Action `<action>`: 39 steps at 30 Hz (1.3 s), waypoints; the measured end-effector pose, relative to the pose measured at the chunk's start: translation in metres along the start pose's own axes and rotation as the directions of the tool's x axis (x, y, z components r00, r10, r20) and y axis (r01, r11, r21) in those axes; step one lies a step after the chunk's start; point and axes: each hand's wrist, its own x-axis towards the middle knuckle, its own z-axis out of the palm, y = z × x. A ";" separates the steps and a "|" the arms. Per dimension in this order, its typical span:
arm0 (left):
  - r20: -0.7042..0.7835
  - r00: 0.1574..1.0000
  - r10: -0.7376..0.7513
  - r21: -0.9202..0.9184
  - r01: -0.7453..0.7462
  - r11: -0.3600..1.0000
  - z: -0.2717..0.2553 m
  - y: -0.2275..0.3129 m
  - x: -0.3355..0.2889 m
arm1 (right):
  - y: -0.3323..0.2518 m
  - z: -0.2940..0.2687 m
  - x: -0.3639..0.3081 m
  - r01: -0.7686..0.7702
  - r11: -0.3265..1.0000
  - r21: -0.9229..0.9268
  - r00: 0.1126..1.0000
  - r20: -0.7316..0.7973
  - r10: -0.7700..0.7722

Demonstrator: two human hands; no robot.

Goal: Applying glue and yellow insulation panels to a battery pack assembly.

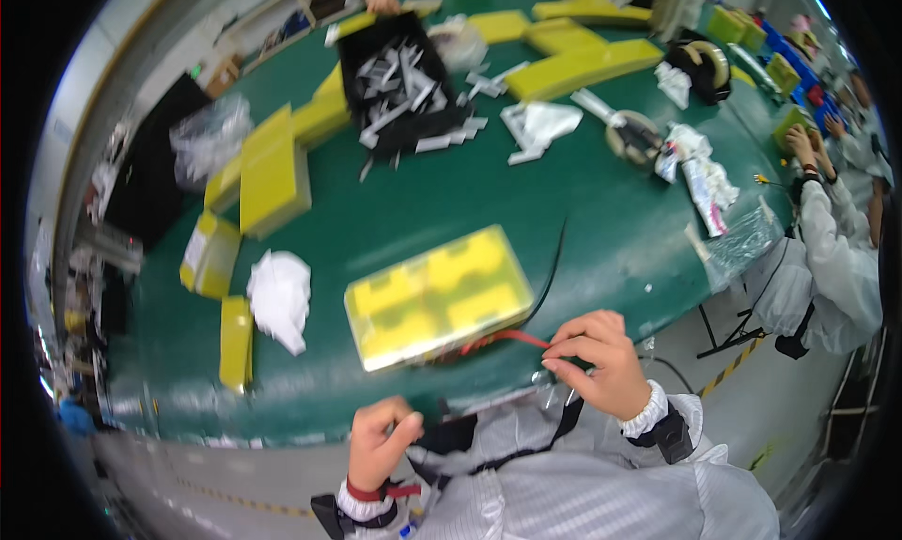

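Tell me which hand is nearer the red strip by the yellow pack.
Right. The right hand pinches the red strip at its end; the left hand is apart, left of it.

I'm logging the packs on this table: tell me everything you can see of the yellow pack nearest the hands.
The yellow pack is a flat, oblong block with bright patches between darker bands on top and a glossy, film-like surface. It lies broad side up on the green table, its right end farther from the person. A red wire, pinched in the right hand, runs from its near side. Blur hides finer detail.
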 end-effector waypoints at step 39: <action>0.145 0.969 0.201 0.334 -0.240 0.912 0.109 0.006 0.049 | 0.017 -0.061 -0.017 0.049 0.696 0.717 0.916 -0.311 0.255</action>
